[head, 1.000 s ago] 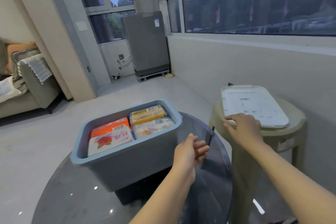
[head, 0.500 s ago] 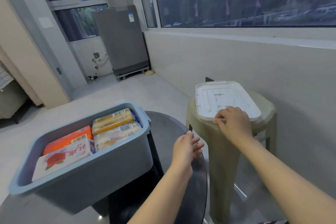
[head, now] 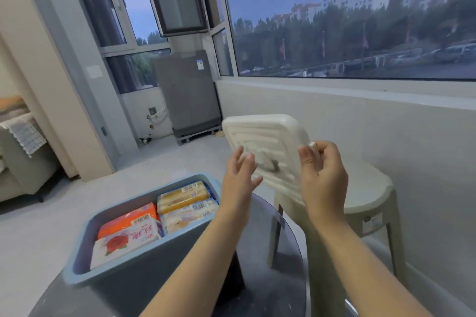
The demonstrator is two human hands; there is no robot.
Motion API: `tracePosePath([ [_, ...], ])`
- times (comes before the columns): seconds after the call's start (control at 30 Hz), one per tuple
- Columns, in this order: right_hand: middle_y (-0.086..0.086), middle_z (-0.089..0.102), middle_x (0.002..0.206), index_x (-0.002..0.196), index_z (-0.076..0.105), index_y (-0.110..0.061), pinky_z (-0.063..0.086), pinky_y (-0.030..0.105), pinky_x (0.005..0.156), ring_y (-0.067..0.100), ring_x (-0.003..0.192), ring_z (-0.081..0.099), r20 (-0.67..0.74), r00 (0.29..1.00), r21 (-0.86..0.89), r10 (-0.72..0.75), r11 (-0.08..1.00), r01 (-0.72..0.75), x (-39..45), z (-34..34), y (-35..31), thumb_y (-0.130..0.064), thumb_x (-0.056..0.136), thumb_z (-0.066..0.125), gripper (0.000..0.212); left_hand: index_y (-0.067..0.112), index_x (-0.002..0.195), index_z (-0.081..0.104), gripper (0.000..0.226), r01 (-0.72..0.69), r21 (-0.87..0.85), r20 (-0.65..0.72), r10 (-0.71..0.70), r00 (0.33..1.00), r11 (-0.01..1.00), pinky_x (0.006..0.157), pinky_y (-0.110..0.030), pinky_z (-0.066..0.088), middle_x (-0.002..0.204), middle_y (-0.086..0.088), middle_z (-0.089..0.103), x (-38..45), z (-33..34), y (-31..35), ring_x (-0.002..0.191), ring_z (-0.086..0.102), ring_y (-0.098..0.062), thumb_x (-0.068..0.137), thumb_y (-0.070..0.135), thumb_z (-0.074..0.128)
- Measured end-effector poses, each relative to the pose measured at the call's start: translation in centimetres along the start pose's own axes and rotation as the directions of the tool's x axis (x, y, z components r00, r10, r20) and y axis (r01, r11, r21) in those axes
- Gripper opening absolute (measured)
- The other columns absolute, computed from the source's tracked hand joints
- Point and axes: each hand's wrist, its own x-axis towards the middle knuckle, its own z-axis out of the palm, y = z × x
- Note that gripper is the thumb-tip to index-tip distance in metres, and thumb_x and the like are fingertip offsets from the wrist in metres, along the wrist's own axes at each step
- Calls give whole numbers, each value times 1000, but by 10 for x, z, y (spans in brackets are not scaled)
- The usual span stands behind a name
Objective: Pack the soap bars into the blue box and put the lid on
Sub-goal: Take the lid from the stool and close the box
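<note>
White ribbed plastic lid [head: 265,147] held in air, tilted up on edge, underside toward camera, up and right of open blue plastic box [head: 144,260]. Right hand [head: 322,177] pinches lid's right edge, fingers [head: 309,154] clenched on rim. Left hand [head: 238,180] spread loose at lid's left-lower edge, touching or just short, cannot tell. Four wrapped soap bars [head: 157,219] already packed inside. Box on dark round glass worktop [head: 280,278], down-left of lid; lid needs levelling, long axis matched to box's.
</note>
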Motion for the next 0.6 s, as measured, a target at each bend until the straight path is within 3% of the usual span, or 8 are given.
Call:
tracePosePath([
  [0.13,-7,48,67,81,50,-17,38,12,59,-1,57,46,30,980,254,196,947,-197,-8,13,-25,-27,93,51,16,27,147,30,53,-228,295,-52,253,966,928,108,-31,33,151,0,36,-3,-30,36,134,39,-14,97,31,46],
  [0.27,-5,62,66,77,57,-19,46,26,66,9,64,56,216,901,527,376,732,-432,-6,31,-35,-25,94,50,19,16,147,32,54,-338,607,-156,524,837,720,109,-20,26,153,-4,32,-3,-86,65,140,33,-19,96,27,48],
  [0.37,-1,70,74,82,63,-14,50,28,67,12,71,64,407,814,544,415,606,-580,-14,46,-39,-23,94,51,19,22,146,31,63,-189,770,-259,569,780,610,116,-46,25,153,-10,33,-5,-140,71,141,30,-27,90,47,46],
  [0.43,5,71,84,87,66,-12,50,31,69,18,79,65,488,760,509,430,566,-648,-23,57,-40,-22,95,50,21,25,147,30,62,-36,820,-359,562,745,572,113,-55,23,153,-16,29,-14,-167,70,140,26,-35,90,47,45],
  [0.53,7,74,86,89,68,-9,52,35,72,20,82,68,579,681,454,449,517,-726,-32,72,-39,-24,93,52,23,21,146,31,58,107,847,-441,575,689,521,107,-56,27,147,-17,38,-35,-200,70,133,33,-41,93,35,48],
  [0.6,5,75,80,90,68,-7,54,37,74,20,80,69,635,630,418,448,486,-767,-34,81,-36,-24,92,53,23,20,147,28,61,109,823,-453,530,717,557,102,-52,35,139,-13,49,-44,-226,68,125,45,-39,92,33,50],
])
